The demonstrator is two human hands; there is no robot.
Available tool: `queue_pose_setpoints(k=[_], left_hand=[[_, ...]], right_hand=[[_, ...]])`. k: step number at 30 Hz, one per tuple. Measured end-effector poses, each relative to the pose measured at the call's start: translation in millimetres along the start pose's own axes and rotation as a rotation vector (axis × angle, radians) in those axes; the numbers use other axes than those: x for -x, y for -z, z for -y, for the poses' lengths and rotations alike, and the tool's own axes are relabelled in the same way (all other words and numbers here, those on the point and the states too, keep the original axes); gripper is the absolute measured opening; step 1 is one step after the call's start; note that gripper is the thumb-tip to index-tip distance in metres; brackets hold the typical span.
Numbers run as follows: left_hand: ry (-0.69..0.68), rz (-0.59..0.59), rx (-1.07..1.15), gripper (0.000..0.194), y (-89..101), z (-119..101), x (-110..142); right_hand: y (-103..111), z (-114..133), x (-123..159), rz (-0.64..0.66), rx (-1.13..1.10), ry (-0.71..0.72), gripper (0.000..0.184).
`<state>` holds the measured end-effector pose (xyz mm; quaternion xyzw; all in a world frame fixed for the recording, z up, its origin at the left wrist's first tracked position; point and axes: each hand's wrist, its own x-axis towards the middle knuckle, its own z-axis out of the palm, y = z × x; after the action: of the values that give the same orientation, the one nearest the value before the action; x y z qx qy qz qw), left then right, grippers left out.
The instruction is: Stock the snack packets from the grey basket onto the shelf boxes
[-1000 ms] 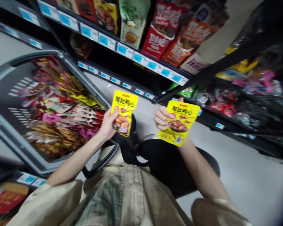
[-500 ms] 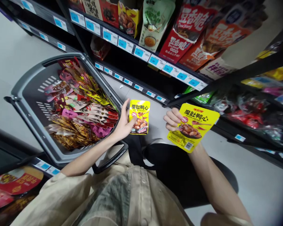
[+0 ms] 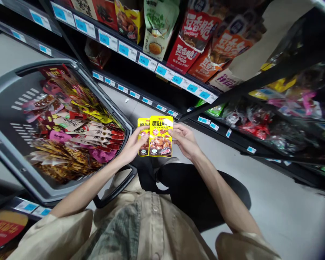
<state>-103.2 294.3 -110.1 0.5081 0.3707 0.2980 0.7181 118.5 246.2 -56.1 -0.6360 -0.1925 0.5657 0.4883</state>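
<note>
Two yellow duck heart snack packets are held upright side by side in front of me, their printed fronts facing me. My left hand (image 3: 137,143) is closed on the left packet (image 3: 144,149), thumb across its front. Overlapping that one from the right is the second packet (image 3: 160,142), pinched at its right edge by my right hand (image 3: 184,140). To the left of my hands stands a grey shopping basket (image 3: 5,108), holding many snack packets (image 3: 78,126) in rows: yellow, red-and-white, pink and brown ones.
A shelf ahead carries a green pouch (image 3: 160,29), red boxes (image 3: 188,43) and orange boxes (image 3: 213,54) above price tags (image 3: 147,62). At right, another shelf holds bagged goods (image 3: 257,122). The basket's black handle (image 3: 119,187) lies near my lap.
My right hand has brought its packet leftward and turned it upright, so it now overlaps the left one. The whole view has shifted, with basket and shelves appearing further left.
</note>
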Motion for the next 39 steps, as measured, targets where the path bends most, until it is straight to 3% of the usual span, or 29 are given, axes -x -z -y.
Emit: queue_pose_setpoints(k=[4, 9, 16, 19, 23, 26, 29, 32, 34, 39], left_hand=[[-0.039, -0.039, -0.084, 0.074, -8.8, -4, 4], [-0.058, 0.015, -0.135, 0.090, -17.4, 1, 6], [-0.022, 0.066, -0.129, 0.113, -15.1, 13, 6], [-0.033, 0.099, -0.157, 0.119, -15.2, 13, 8], [-0.019, 0.142, -0.144, 0.124, -16.2, 11, 9], [-0.015, 0.023, -0.103, 0.128, -16.5, 8, 4], [-0.032, -0.131, 0.026, 0.116, -14.2, 2, -3], [-0.062, -0.214, 0.257, 0.076, -10.1, -7, -8], [-0.075, -0.224, 0.341, 0.059, -8.6, -12, -8], [-0.124, -0.219, 0.199, 0.057, -10.5, -12, -4]], right_hand=[[-12, -7, 11, 0.017, -0.003, -0.025, 0.056], [-15, -29, 10, 0.035, 0.048, 0.028, 0.058], [-10, -34, -11, -0.011, 0.249, 0.336, 0.055], [-15, -35, -8, -0.012, 0.166, 0.324, 0.063], [-19, -30, -2, 0.110, 0.232, 0.226, 0.049], [-16, -19, -1, 0.100, 0.253, 0.223, 0.044], [-10, -14, -1, -0.009, 0.139, 0.220, 0.049], [-8, -16, -1, -0.082, 0.041, 0.198, 0.051], [-12, -20, -1, -0.094, 0.006, 0.187, 0.053], [-29, -28, -2, -0.048, 0.040, 0.224, 0.066]])
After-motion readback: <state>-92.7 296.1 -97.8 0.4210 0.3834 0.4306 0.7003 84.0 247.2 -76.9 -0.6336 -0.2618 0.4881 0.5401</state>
